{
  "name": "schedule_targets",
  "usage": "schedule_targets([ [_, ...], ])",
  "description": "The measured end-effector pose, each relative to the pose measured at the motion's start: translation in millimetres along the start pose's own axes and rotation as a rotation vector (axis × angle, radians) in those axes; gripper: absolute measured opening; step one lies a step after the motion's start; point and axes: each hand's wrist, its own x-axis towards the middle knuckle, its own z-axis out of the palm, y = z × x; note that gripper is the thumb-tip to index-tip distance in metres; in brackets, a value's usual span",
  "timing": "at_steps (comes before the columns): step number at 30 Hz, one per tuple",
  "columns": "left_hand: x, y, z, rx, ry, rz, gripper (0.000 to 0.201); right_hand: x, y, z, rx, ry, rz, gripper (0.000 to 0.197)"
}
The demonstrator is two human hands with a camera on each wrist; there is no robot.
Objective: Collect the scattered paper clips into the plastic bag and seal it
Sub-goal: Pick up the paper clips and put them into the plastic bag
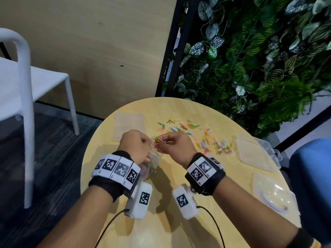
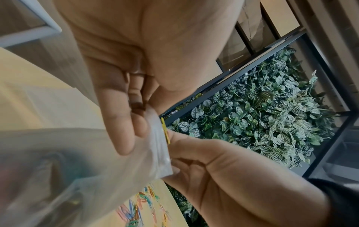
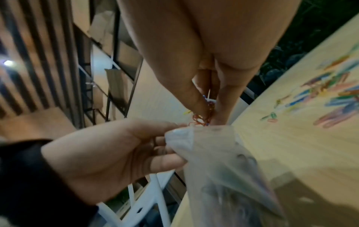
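Note:
My left hand (image 1: 138, 145) pinches the top edge of a clear plastic bag (image 1: 152, 162) and holds it above the round wooden table (image 1: 179, 179). Coloured clips show dimly inside the bag (image 3: 229, 173). My right hand (image 1: 174, 144) pinches a tangled bunch of paper clips (image 1: 159, 140) right at the bag's mouth (image 3: 194, 130); in the right wrist view the bunch (image 3: 202, 118) hangs between thumb and fingers. Several loose coloured paper clips (image 1: 200, 136) lie scattered on the table beyond and right of my hands. The left wrist view shows fingers (image 2: 124, 122) on the bag's rim (image 2: 159, 138).
A flat empty clear bag (image 1: 129, 126) lies at the table's far left. A clear plastic box (image 1: 258, 151) and a clear lid (image 1: 274, 194) sit at the right edge. A white chair (image 1: 26, 86) stands left, a plant wall (image 1: 250, 59) behind, a blue seat (image 1: 311, 185) right.

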Motion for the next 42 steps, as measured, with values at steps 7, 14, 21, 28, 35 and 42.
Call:
schedule_targets([
  [7,0.8,-0.2,-7.6,-0.022,0.002,0.013,0.026,-8.7,1.0,8.7,-0.420,-0.003,-0.241,0.008],
  [14,2.8,-0.7,-8.4,-0.001,0.004,0.014,0.018,-5.2,-5.4,11.7,-0.588,-0.101,-0.233,0.022],
  [21,0.3,-1.5,-8.4,0.014,-0.015,0.024,0.016,-5.6,-12.0,9.6,-0.707,-0.264,-0.304,0.018],
  [28,2.8,-3.2,-14.2,0.051,0.013,0.049,0.019,26.2,-9.3,-34.8,-0.267,-0.063,-0.148,0.019],
  [35,5.4,-3.1,-9.8,0.084,0.002,0.047,0.020,64.8,74.1,-47.4,-1.193,-0.368,-0.106,0.050],
  [42,4.0,-2.8,-9.1,0.128,0.000,0.048,0.022,56.4,93.5,-63.0,-1.182,-0.233,-0.235,0.025],
])
